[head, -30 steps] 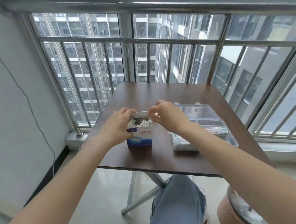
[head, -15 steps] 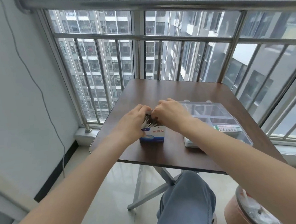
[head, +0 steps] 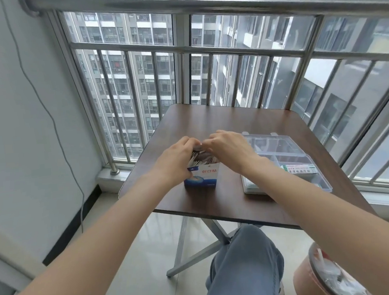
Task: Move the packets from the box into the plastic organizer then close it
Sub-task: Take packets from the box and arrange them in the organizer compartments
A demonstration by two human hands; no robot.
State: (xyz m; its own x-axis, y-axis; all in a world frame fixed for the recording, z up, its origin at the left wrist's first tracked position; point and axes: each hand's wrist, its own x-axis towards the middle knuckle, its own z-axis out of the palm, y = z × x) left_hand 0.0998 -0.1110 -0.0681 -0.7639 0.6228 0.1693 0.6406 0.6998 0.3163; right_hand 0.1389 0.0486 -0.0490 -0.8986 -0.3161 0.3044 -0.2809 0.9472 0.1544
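Note:
A small blue and white box [head: 202, 178] stands upright near the front of the brown table [head: 224, 122], its top open and several thin packets [head: 198, 160] sticking out. My left hand [head: 178, 156] is curled round the box's left side and top. My right hand [head: 229, 148] reaches over the box's open top from the right, fingertips curled down at the packets; whether it pinches one is hidden. The clear plastic organizer [head: 279, 150] lies open to the right of the box, with a white labelled packet [head: 298, 169] in a near compartment.
A metal railing [head: 205, 52] and window run behind and right of the table. My knee in blue jeans [head: 243, 266] is under the front edge. A round bin [head: 329, 274] with a liner stands on the floor at the right.
Both hands have closed in over the box's open top, meeting above the packets. The camera view has shifted, so the table sits more to the right.

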